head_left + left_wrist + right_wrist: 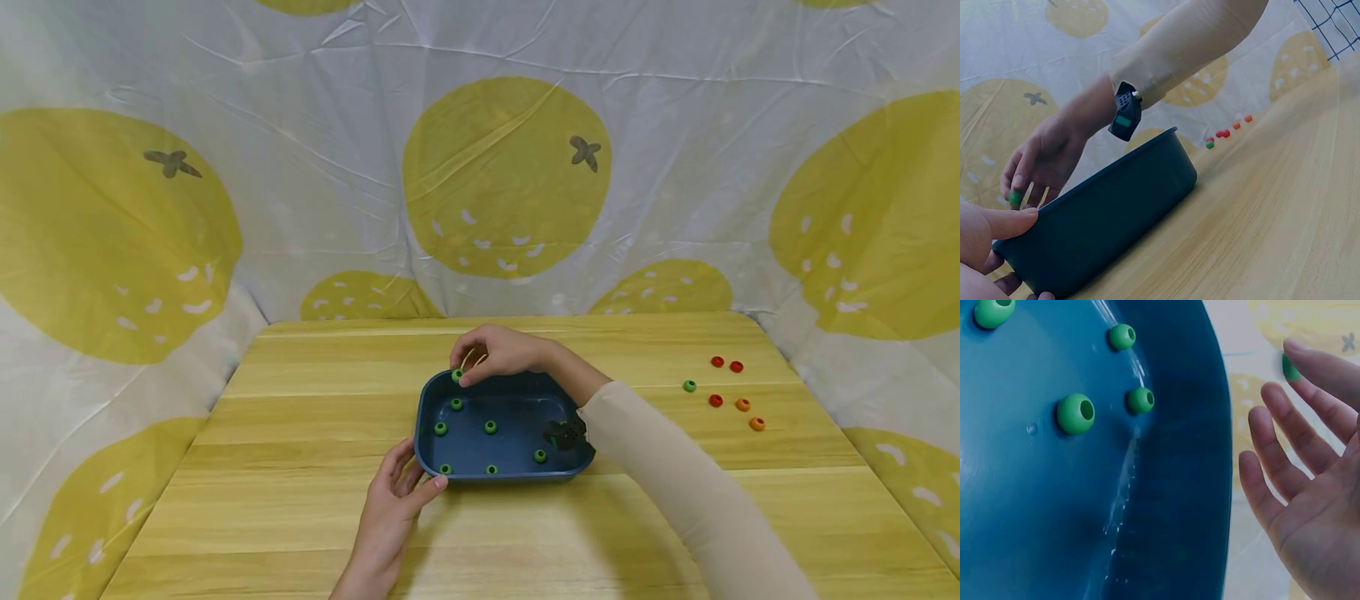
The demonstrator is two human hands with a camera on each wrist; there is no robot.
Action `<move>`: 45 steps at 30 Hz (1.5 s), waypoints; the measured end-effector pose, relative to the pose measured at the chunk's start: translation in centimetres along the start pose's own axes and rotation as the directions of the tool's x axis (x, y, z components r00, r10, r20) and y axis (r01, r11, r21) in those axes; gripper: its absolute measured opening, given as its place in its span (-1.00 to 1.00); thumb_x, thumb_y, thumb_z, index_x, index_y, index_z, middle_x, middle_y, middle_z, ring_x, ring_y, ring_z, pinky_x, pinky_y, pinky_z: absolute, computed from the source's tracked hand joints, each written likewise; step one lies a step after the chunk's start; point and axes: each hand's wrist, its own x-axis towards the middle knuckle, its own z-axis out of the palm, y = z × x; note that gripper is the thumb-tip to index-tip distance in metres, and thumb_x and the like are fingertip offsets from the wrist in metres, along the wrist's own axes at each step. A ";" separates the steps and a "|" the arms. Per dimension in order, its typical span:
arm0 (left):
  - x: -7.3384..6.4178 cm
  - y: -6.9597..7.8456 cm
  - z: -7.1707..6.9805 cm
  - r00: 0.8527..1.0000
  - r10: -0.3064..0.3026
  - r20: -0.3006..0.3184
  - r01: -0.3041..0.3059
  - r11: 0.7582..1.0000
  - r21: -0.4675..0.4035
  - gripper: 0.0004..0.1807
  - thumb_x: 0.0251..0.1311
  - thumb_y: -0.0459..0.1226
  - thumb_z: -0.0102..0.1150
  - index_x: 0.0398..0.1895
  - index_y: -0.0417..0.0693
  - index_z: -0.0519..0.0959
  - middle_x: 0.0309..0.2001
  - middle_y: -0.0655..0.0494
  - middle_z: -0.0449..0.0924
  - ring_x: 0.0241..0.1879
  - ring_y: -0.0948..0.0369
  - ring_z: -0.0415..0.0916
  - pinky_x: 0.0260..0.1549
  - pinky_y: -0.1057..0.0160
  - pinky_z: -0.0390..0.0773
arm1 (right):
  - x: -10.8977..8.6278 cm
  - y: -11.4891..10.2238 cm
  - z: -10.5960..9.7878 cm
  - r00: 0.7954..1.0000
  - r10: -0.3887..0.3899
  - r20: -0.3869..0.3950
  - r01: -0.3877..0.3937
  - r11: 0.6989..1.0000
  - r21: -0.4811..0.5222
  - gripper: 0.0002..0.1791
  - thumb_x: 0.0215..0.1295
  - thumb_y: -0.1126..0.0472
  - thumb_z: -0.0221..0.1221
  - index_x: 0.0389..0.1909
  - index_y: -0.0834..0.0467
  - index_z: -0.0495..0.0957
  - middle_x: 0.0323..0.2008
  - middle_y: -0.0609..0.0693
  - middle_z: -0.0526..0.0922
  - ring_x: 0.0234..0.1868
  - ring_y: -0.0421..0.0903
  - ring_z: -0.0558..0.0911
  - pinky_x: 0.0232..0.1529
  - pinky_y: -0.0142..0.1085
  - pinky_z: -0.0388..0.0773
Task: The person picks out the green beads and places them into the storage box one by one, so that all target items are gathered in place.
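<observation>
Over the far left corner of a blue plastic basin (517, 477), my right hand (501, 350) pinches a green bead (457, 376) between thumb and index finger. The right wrist view shows this bead (1290, 367) at the fingertips, the other fingers spread loosely. My left hand (390, 508) grips the basin's near left corner, thumb on the rim and fingers against the outer wall. Several green beads with holes lie scattered on the basin floor, among them one green bead (491, 427) near the middle. The right forearm and its black wrist device cover the basin's right end.
To the right on the wooden table (300, 467) lie several loose beads: a green bead (690, 386), red beads such as this red bead (716, 401), and two orange ones, including an orange bead (757, 424). A patterned cloth (322, 183) hangs behind the table.
</observation>
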 end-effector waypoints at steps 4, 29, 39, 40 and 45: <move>0.0 0.0 0.0 1.000 0.004 -0.003 -0.004 1.000 -0.003 -0.19 0.27 -0.44 0.39 0.54 -0.17 0.23 0.51 -0.13 0.20 0.47 -0.08 0.22 0.16 0.26 0.51 | 0.0 0.1 -0.1 1.000 0.015 -0.006 -0.015 1.000 0.014 -0.69 0.34 0.36 0.35 0.03 0.42 0.60 0.03 0.32 0.62 0.05 0.10 0.67 0.04 -0.20 0.64; 0.1 0.0 0.0 1.000 0.003 -0.020 -0.002 1.000 0.024 -0.16 0.24 -0.43 0.42 0.54 -0.16 0.23 0.52 -0.09 0.18 0.47 -0.05 0.21 0.16 0.28 0.50 | -6.9 1.4 -3.4 0.985 0.151 -0.082 -0.155 0.987 -0.046 -0.73 0.37 0.31 0.36 0.04 0.27 0.63 0.03 0.21 0.62 0.08 0.12 0.65 0.04 -0.14 0.63; 0.0 -0.1 0.0 1.000 0.000 -0.015 0.000 0.999 0.032 -0.16 0.23 -0.43 0.42 0.54 -0.14 0.24 0.53 -0.09 0.18 0.48 -0.06 0.21 0.21 0.21 0.48 | -11.5 2.1 -5.5 0.960 0.254 -0.119 -0.263 0.963 -0.064 -0.67 0.40 0.22 0.35 0.10 0.24 0.60 0.12 0.26 0.56 0.14 0.14 0.61 0.06 -0.10 0.63; 0.0 -0.1 0.0 1.000 0.002 -0.015 -0.001 0.999 0.032 -0.16 0.23 -0.43 0.42 0.54 -0.14 0.24 0.53 -0.09 0.18 0.48 -0.07 0.21 0.21 0.20 0.48 | -11.9 2.3 -5.7 0.956 0.270 -0.117 -0.278 0.958 -0.062 -0.65 0.40 0.23 0.35 0.12 0.26 0.59 0.14 0.26 0.56 0.15 0.14 0.61 0.07 -0.10 0.63; 0.0 0.0 0.0 1.000 0.002 -0.015 -0.001 1.000 0.026 -0.17 0.24 -0.44 0.41 0.54 -0.15 0.24 0.53 -0.10 0.19 0.47 -0.07 0.22 0.19 0.22 0.49 | -14.8 3.5 -7.1 0.932 0.347 -0.105 -0.355 0.933 -0.065 -0.60 0.40 0.28 0.33 0.18 0.35 0.55 0.17 0.30 0.53 0.16 0.15 0.61 0.11 -0.08 0.61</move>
